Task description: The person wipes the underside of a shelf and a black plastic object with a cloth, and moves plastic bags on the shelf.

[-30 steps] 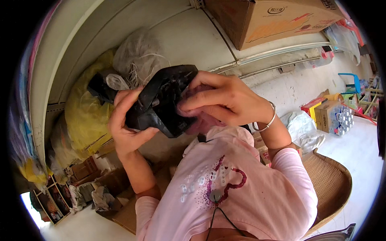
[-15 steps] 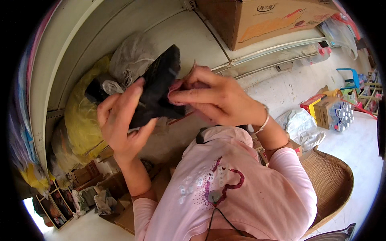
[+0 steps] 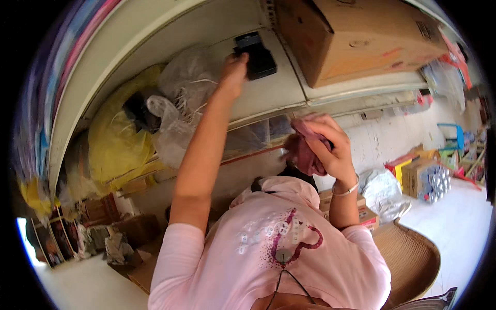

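My left arm stretches up to the shelf, where my left hand grips the near-left edge of a black box. The box rests on the shelf board, with a greyer panel at its far end; most of the fingers are hidden or blurred. Lower and to the right, in front of the shelf's edge, my right hand is closed around a crumpled mauve cloth. Part of the cloth hangs below the fingers.
A large cardboard carton stands on the shelf at the right. Left of the box lie clear plastic bags, a yellow bag and a black bundle. A woven basket and bottles are on the floor at right.
My left hand has carried the black box up and away onto the shelf. My right hand has come off it and moved slightly right and down with the mauve cloth.
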`<state>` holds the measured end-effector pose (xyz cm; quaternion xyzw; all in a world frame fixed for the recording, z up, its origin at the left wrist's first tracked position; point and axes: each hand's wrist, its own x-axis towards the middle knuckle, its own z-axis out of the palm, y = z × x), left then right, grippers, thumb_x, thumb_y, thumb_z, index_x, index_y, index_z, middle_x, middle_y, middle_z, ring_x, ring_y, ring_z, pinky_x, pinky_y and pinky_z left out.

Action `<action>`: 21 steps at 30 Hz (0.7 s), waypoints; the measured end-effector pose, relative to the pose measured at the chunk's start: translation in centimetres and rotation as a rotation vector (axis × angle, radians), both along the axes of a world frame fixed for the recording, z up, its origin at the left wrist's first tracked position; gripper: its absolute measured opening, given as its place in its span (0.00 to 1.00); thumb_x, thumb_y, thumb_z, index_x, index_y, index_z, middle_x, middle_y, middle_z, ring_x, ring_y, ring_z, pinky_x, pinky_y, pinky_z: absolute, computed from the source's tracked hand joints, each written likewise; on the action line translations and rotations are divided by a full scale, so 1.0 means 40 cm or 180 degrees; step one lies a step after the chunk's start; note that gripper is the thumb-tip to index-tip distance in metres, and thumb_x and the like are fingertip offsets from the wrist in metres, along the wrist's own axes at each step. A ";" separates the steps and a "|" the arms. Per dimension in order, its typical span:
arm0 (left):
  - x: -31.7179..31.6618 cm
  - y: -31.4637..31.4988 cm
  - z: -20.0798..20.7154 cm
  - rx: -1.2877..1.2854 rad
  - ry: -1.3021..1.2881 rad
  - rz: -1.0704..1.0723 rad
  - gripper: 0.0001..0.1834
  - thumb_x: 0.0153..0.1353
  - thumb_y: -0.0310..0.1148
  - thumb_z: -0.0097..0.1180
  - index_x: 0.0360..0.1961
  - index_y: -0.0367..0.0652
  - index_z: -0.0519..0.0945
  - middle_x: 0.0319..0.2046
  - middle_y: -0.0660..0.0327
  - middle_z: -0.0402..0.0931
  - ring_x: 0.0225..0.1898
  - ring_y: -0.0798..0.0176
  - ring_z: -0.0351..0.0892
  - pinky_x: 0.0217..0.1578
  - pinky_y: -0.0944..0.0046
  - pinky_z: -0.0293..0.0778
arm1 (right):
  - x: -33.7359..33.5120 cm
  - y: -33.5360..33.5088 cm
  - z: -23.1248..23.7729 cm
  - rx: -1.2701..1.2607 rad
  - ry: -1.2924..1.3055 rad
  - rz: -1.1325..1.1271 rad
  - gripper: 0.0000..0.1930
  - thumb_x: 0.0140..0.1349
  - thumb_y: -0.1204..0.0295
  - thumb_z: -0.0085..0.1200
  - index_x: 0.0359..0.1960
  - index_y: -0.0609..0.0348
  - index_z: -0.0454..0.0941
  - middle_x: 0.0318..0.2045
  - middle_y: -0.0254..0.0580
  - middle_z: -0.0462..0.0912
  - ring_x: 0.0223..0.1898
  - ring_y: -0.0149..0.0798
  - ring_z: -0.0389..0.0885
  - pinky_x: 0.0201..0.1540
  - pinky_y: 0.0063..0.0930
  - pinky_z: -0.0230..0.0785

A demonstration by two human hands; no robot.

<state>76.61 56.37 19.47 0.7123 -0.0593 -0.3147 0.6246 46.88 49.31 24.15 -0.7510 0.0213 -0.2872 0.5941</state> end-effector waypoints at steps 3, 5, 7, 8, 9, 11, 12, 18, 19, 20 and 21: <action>0.039 -0.041 -0.049 0.0660 -0.0732 -0.0317 0.25 0.64 0.42 0.53 0.55 0.36 0.69 0.53 0.48 0.71 0.59 0.50 0.65 0.58 0.53 0.62 | -0.013 -0.005 -0.032 0.0123 0.0036 -0.0100 0.13 0.57 0.82 0.53 0.45 0.62 0.80 0.41 0.45 0.81 0.43 0.39 0.77 0.46 0.28 0.68; -0.002 -0.035 -0.011 0.1079 -0.2254 -0.0698 0.28 0.61 0.41 0.55 0.57 0.34 0.67 0.53 0.42 0.70 0.58 0.43 0.66 0.57 0.49 0.63 | -0.030 -0.012 -0.032 0.0062 0.0131 -0.0356 0.13 0.56 0.83 0.53 0.44 0.63 0.80 0.41 0.44 0.80 0.42 0.38 0.77 0.46 0.27 0.68; -0.078 0.026 0.030 0.1128 -0.3526 -0.0806 0.32 0.57 0.41 0.57 0.60 0.35 0.65 0.55 0.39 0.67 0.59 0.40 0.64 0.58 0.48 0.61 | -0.039 -0.027 -0.053 0.0033 0.0130 -0.0534 0.13 0.55 0.83 0.52 0.43 0.63 0.80 0.40 0.43 0.79 0.41 0.37 0.76 0.45 0.26 0.68; -0.139 0.072 0.057 0.0960 -0.4037 -0.0718 0.34 0.56 0.40 0.58 0.61 0.36 0.64 0.57 0.39 0.64 0.61 0.40 0.62 0.60 0.47 0.59 | -0.038 -0.029 -0.056 0.0085 0.0203 -0.0590 0.13 0.55 0.83 0.52 0.43 0.64 0.79 0.39 0.42 0.78 0.40 0.36 0.76 0.45 0.25 0.67; -0.198 0.113 0.122 0.1091 -0.4140 -0.0921 0.36 0.57 0.41 0.58 0.63 0.37 0.62 0.60 0.41 0.61 0.63 0.40 0.59 0.62 0.47 0.56 | -0.039 -0.032 -0.062 0.0089 0.0260 -0.0667 0.13 0.55 0.84 0.52 0.43 0.64 0.79 0.39 0.42 0.77 0.40 0.36 0.75 0.45 0.24 0.67; -0.226 0.219 0.199 0.1555 -0.4563 -0.0755 0.36 0.56 0.42 0.59 0.62 0.37 0.63 0.61 0.44 0.61 0.62 0.41 0.60 0.61 0.48 0.57 | -0.025 -0.030 -0.065 0.0082 0.0335 -0.0723 0.14 0.54 0.84 0.52 0.43 0.64 0.79 0.39 0.41 0.77 0.40 0.35 0.75 0.46 0.24 0.67; -0.209 0.273 0.211 0.1872 -0.4858 -0.0421 0.35 0.54 0.41 0.61 0.60 0.35 0.66 0.57 0.44 0.65 0.59 0.42 0.63 0.59 0.49 0.60 | -0.019 -0.026 -0.070 0.0119 0.0324 -0.0695 0.14 0.54 0.84 0.52 0.43 0.64 0.79 0.38 0.41 0.77 0.40 0.35 0.75 0.46 0.24 0.66; 0.105 0.700 0.159 0.3084 -0.3495 0.1834 0.34 0.54 0.50 0.62 0.53 0.33 0.72 0.49 0.45 0.73 0.51 0.42 0.70 0.51 0.48 0.67 | 0.024 0.017 -0.088 0.0250 0.0396 -0.0184 0.13 0.55 0.84 0.53 0.43 0.64 0.79 0.39 0.41 0.78 0.41 0.36 0.76 0.46 0.25 0.67; 0.120 0.719 0.152 0.3238 -0.3317 0.1725 0.35 0.52 0.52 0.63 0.52 0.34 0.73 0.48 0.45 0.73 0.51 0.42 0.70 0.51 0.48 0.67 | 0.031 0.027 -0.088 0.0248 0.0440 -0.0113 0.14 0.55 0.84 0.53 0.43 0.64 0.79 0.39 0.41 0.78 0.41 0.36 0.76 0.46 0.25 0.67; 0.136 0.732 0.144 0.3387 -0.3139 0.1612 0.36 0.51 0.53 0.64 0.51 0.35 0.74 0.47 0.44 0.74 0.51 0.43 0.71 0.51 0.49 0.68 | 0.039 0.037 -0.087 0.0246 0.0483 -0.0044 0.14 0.55 0.84 0.53 0.43 0.63 0.79 0.39 0.41 0.78 0.41 0.36 0.76 0.46 0.25 0.67; 0.151 0.740 0.134 0.3532 -0.2960 0.1496 0.36 0.50 0.55 0.65 0.50 0.35 0.75 0.46 0.44 0.74 0.50 0.43 0.72 0.50 0.49 0.68 | 0.046 0.044 -0.086 0.0245 0.0527 0.0024 0.14 0.55 0.84 0.53 0.44 0.63 0.79 0.39 0.41 0.78 0.41 0.36 0.76 0.46 0.25 0.67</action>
